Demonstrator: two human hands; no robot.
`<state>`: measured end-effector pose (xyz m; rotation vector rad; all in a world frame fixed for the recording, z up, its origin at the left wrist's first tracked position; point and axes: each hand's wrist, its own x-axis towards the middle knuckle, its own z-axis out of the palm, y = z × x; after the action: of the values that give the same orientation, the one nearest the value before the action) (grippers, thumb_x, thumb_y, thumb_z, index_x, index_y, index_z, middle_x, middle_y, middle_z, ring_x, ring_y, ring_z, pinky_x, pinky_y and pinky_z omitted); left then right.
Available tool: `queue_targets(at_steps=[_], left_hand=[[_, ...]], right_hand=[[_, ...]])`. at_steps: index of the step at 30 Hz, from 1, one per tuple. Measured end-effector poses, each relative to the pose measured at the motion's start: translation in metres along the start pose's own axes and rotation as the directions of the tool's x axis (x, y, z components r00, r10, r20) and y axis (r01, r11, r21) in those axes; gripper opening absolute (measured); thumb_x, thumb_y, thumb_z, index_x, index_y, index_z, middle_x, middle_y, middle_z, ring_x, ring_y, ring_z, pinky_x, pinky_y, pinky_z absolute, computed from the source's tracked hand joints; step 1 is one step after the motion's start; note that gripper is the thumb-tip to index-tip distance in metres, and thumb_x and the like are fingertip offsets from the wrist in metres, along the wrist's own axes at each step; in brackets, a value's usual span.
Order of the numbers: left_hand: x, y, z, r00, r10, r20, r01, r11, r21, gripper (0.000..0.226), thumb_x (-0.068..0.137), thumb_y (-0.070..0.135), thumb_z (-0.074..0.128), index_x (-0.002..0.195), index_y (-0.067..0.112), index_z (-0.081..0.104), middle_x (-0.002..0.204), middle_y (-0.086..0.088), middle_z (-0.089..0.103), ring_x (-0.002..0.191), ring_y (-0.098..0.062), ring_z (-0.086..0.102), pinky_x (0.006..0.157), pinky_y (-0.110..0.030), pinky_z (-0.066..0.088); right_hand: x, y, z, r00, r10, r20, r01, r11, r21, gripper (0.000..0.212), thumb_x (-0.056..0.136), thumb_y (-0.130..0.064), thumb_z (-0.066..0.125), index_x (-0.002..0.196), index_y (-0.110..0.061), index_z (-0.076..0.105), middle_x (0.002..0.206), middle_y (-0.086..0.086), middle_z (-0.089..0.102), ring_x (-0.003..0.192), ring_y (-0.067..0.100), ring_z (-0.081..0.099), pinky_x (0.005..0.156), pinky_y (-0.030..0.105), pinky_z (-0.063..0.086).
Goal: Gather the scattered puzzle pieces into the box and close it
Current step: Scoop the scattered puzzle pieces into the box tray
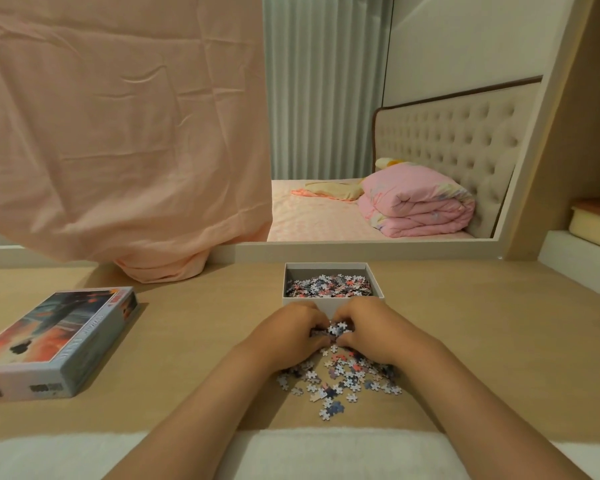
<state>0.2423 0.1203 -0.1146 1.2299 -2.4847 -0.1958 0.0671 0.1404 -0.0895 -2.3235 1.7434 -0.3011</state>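
Observation:
A white open box [333, 303] stands on the wooden table, partly filled with puzzle pieces [328, 285]. Just in front of it my left hand [291, 332] and my right hand [371, 329] are cupped together, fingers curled round a clump of pieces [335, 330] between them. A pile of scattered puzzle pieces [340, 379] lies on the table under and behind my wrists. The printed box lid [52, 341] lies at the left of the table, picture side up.
A pink cloth [125, 133] hangs over the mirror at the back left and bunches on the table. A white shelf step [582, 265] stands at the right. The mirror shows a bed with a folded pink quilt.

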Motion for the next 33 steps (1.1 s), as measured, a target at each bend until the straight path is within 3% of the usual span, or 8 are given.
queue_targets(at_steps=[9,12,16,20,22,25,30,33], left_hand=[[0.002,-0.005,-0.006,0.991,-0.054,-0.126,0.029,0.982,-0.189,0.013,0.090,0.022,0.068,0.102,0.023,0.073,0.093,0.008,0.072,0.080,-0.005,0.062,0.076,-0.025,0.051],[0.012,-0.006,-0.017,0.978,-0.128,-0.162,0.074,0.949,-0.308,0.014,0.091,0.024,0.067,0.103,0.024,0.073,0.087,0.013,0.070,0.075,0.002,0.062,0.069,-0.016,0.049],[0.038,-0.008,-0.038,0.960,-0.158,-0.232,0.074,0.939,-0.335,0.014,0.090,0.026,0.068,0.102,0.022,0.074,0.082,0.012,0.067,0.072,0.003,0.057,0.064,-0.014,0.040],[0.065,-0.011,-0.049,0.953,-0.207,-0.222,0.133,0.942,-0.309,0.021,0.095,0.023,0.061,0.112,0.018,0.073,0.094,0.005,0.072,0.082,-0.005,0.063,0.069,-0.017,0.041],[0.073,-0.014,-0.047,0.968,-0.226,-0.112,0.193,0.949,-0.248,0.031,0.097,0.027,0.056,0.125,0.017,0.066,0.113,-0.002,0.071,0.098,-0.014,0.063,0.080,-0.023,0.043],[0.072,-0.018,-0.039,0.979,-0.201,-0.001,0.200,0.972,-0.121,0.035,0.099,0.030,0.053,0.131,0.019,0.062,0.098,-0.001,0.068,0.076,-0.009,0.056,0.066,-0.024,0.039],[0.068,-0.027,-0.034,0.924,-0.248,-0.292,0.243,0.969,-0.052,0.027,0.089,0.028,0.068,0.116,0.026,0.072,0.102,0.002,0.067,0.089,-0.015,0.059,0.076,-0.026,0.044],[0.067,-0.029,-0.034,0.948,-0.255,-0.190,0.241,0.966,-0.094,0.026,0.088,0.026,0.068,0.114,0.027,0.072,0.105,0.005,0.074,0.090,-0.010,0.064,0.081,-0.025,0.048]], right_hand=[[0.002,0.006,-0.006,0.988,0.027,-0.149,0.012,0.967,0.255,0.019,0.082,-0.024,0.079,0.101,-0.029,0.075,0.083,-0.015,0.067,0.070,0.004,0.063,0.063,0.019,0.047],[0.010,0.009,-0.015,0.974,0.077,-0.212,-0.001,0.941,0.339,0.022,0.081,-0.027,0.080,0.102,-0.030,0.074,0.094,-0.012,0.068,0.080,0.005,0.064,0.070,0.022,0.049],[0.029,0.012,-0.034,0.946,0.092,-0.309,0.029,0.930,0.366,0.018,0.080,-0.027,0.081,0.097,-0.024,0.076,0.085,-0.008,0.070,0.081,0.012,0.065,0.070,0.027,0.048],[0.049,0.016,-0.041,0.927,0.087,-0.365,0.031,0.951,0.307,0.023,0.088,-0.026,0.072,0.111,-0.021,0.072,0.099,0.001,0.071,0.085,0.015,0.063,0.071,0.026,0.043],[0.058,0.019,-0.036,0.968,0.073,-0.242,-0.004,0.962,0.274,0.036,0.094,-0.027,0.066,0.129,-0.021,0.063,0.117,0.005,0.069,0.098,0.018,0.065,0.079,0.027,0.046],[0.065,0.025,-0.028,0.995,0.055,-0.087,-0.040,0.986,0.164,0.051,0.095,-0.026,0.064,0.144,-0.022,0.050,0.137,0.005,0.059,0.120,0.022,0.057,0.098,0.032,0.045],[0.065,0.032,-0.027,0.959,0.067,-0.276,-0.015,0.983,0.184,0.019,0.085,-0.024,0.076,0.104,-0.027,0.073,0.100,-0.004,0.067,0.091,0.015,0.062,0.083,0.033,0.053],[0.063,0.031,-0.024,0.973,0.040,-0.226,-0.004,0.987,0.159,0.015,0.090,-0.024,0.069,0.103,-0.028,0.077,0.101,-0.010,0.074,0.091,0.010,0.065,0.087,0.033,0.054]])
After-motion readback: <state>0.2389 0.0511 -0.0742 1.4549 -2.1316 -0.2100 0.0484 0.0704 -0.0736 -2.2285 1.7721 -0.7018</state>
